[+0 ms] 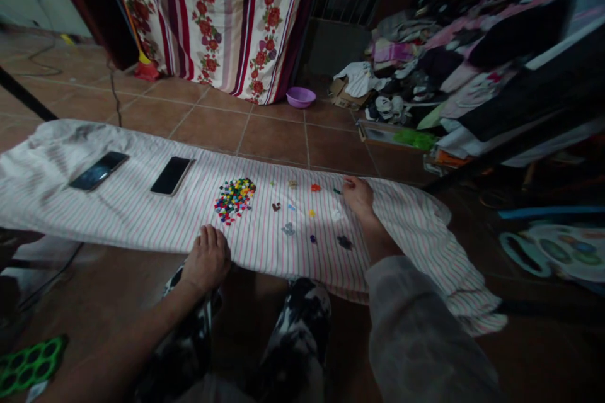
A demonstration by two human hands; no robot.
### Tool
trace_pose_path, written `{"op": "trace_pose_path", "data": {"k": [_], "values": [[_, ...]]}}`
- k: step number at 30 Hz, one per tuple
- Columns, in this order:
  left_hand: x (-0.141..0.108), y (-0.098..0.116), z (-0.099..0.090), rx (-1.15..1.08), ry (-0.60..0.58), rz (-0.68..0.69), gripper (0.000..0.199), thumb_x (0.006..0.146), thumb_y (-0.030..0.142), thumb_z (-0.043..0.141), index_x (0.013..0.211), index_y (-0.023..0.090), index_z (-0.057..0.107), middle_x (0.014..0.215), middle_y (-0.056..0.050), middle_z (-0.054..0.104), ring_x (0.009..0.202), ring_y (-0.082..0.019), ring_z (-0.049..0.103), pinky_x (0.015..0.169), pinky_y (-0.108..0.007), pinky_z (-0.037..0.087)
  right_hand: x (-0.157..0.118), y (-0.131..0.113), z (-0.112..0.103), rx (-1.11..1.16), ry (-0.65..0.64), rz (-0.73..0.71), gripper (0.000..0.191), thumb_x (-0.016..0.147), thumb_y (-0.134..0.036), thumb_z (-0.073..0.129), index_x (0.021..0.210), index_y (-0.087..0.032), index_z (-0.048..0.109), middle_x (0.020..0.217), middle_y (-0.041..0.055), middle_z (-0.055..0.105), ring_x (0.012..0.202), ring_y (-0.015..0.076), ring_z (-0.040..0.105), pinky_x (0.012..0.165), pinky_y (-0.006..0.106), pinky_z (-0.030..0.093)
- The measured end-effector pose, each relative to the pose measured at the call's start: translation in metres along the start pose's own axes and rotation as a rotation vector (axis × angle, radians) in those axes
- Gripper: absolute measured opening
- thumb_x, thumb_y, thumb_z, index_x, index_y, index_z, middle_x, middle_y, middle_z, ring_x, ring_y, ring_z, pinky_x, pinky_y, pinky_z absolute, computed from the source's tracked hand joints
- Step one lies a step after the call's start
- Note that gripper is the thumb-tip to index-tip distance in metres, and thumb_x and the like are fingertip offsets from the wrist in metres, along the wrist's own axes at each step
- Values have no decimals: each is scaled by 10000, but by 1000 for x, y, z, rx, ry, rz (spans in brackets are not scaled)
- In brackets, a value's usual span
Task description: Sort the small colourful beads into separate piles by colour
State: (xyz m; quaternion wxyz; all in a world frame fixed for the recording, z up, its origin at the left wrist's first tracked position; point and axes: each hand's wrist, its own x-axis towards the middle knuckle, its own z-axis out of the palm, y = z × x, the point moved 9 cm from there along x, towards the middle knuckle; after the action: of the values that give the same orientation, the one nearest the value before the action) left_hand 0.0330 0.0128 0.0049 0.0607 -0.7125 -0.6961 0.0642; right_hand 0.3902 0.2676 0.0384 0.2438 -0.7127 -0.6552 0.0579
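A heap of small multicoloured pieces [235, 200] lies on the striped cloth [265, 245]. To its right are little groups sorted by colour: orange [315, 187], yellow [311, 213], brown [276, 206], light grey [288, 228], dark grey [345, 242], white [336, 215] and several others. My right hand [358, 194] is at the cloth's far edge, fingers bent together beside the dark green pieces [337, 191]; whatever its fingertips hold is too small to make out. My left hand [208, 257] rests on the near edge below the heap, its fingers lying flat.
Two phones, one dark [99, 170] and one with a light rim [172, 175], lie on the cloth's left part. Beyond are a purple basin [300, 97], a floral curtain [227, 19] and piled clothes [425, 63]. A green tray [32, 365] is at lower left.
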Motion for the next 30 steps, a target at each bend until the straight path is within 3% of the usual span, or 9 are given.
{"op": "trace_pose_path", "data": {"k": [4,8,12,17,23,30], "values": [[-1,-3,1,-7,-29,-6,555,823,283,422,1259,-58,467,1312,-325,460,1257,-394,428,967,-453,388,-38,-70,19,220,-37,-132,358,796,-166,448,1081,-154,663,1036,103,664,921,205,605,868,318,460],[-3,-4,6,-51,-48,-1,587,807,268,454,1286,-73,439,1348,-347,414,1282,-406,403,988,-457,370,-100,-144,56,427,-155,-311,307,802,-187,465,1029,-182,673,980,71,655,874,177,608,812,285,482],[-3,-5,9,-54,-37,-3,609,807,265,464,1304,-84,418,1360,-367,390,1287,-418,396,984,-464,371,-154,-194,93,492,-298,-418,229,791,-164,503,934,-189,681,878,41,634,768,142,595,782,263,484],[-4,-6,9,-66,-37,-17,582,838,262,428,1305,-85,428,1352,-362,409,1286,-420,402,982,-469,376,-177,-214,119,372,-378,-397,235,805,-132,509,955,-214,671,906,37,621,835,150,588,825,267,469],[-4,-8,6,-97,-44,-32,564,849,253,406,1302,-81,439,1351,-356,418,1290,-408,408,988,-475,373,-169,-219,123,221,-359,-363,260,850,-179,513,1067,-223,650,981,63,598,898,170,584,848,270,449],[-4,-9,7,-113,-32,-27,599,830,264,443,1308,-97,421,1350,-372,405,1291,-420,400,990,-483,369,-165,-224,135,112,-371,-339,196,861,-207,540,1022,-243,645,1033,54,583,946,173,573,825,270,438]]}}
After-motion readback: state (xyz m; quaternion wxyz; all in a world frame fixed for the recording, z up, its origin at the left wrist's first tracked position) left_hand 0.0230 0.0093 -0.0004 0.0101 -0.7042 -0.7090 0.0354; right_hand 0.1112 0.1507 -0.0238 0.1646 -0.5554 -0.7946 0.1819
